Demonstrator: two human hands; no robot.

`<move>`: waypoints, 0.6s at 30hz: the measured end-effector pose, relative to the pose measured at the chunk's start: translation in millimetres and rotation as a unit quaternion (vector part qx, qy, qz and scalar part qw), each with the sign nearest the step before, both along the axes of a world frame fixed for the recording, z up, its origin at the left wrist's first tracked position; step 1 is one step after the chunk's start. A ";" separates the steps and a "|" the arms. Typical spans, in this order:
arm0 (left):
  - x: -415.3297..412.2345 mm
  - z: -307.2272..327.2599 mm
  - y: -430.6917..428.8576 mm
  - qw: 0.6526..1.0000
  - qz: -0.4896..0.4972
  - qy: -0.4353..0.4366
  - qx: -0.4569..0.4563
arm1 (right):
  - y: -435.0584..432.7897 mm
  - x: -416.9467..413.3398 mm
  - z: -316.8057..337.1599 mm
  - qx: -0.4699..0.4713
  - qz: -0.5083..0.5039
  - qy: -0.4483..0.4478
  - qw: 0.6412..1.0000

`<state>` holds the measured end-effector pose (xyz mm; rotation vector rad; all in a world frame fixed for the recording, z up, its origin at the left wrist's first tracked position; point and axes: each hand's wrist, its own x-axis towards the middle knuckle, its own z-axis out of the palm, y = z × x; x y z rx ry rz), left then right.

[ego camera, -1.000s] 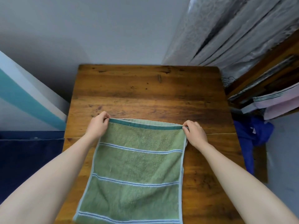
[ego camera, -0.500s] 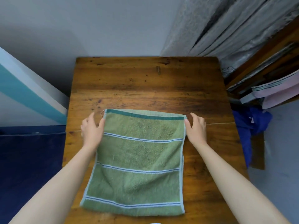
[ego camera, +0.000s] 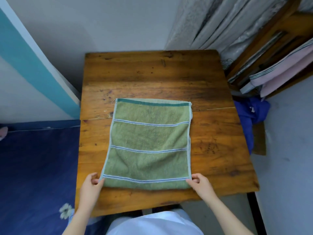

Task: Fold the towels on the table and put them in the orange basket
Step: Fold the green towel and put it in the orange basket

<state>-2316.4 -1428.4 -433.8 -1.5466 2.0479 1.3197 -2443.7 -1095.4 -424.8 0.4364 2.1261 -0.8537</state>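
Shelving [ego camera: 271, 41] of brown wood stands off the far right corner of the table [ego camera: 152, 77], and it holds pale pink cloths [ego camera: 288, 68] with striped edges, lying flat and jutting out toward the table; what else sits in it is too dim to tell. Below the shelving, against the table's right side, a blue cloth [ego camera: 249, 116] hangs in a crumpled heap. Grey curtain [ego camera: 211, 22] falls behind the table's far right corner, and a wall with a slanting teal band [ego camera: 25, 53] runs along its left side. Dark blue bedding [ego camera: 37, 167] with a white flower print lies just beside the table's left edge. On the table itself, a green towel [ego camera: 149, 141] with thin blue-and-white stripes lies flat, its dark green band toward the table's far side and its near edge close to the table's near edge; bare wood surrounds it on all sides. The left hand [ego camera: 90, 185] pinches the towel's near left corner between thumb and fingers, and the right hand [ego camera: 200, 184] pinches the near right corner the same way, both resting low on the tabletop. A white garment [ego camera: 152, 224] on the person shows below the table's near edge. Nothing lies on the towel or between the two hands.
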 end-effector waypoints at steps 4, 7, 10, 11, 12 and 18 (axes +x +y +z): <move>-2.1 6.5 -6.6 0.999 -0.026 0.009 0.045 | 9.9 16.3 6.6 -0.048 -0.005 -0.020 0.999; -0.8 11.9 -14.8 0.998 -0.018 0.018 0.052 | 10.5 14.7 12.6 -0.050 0.003 0.023 0.998; 0.0 34.4 -22.6 0.995 0.029 0.085 0.036 | 12.9 8.2 26.8 -0.080 -0.058 0.085 0.991; 1.7 40.7 -24.7 0.992 0.044 0.112 0.035 | 13.9 6.7 31.4 -0.107 -0.089 0.090 0.986; 3.8 46.2 -27.1 0.989 0.049 0.137 0.040 | 14.8 6.6 35.0 -0.146 -0.126 0.080 0.978; 1.3 67.3 -32.7 0.980 0.009 0.187 0.064 | 10.2 6.2 49.7 -0.174 -0.156 0.053 0.971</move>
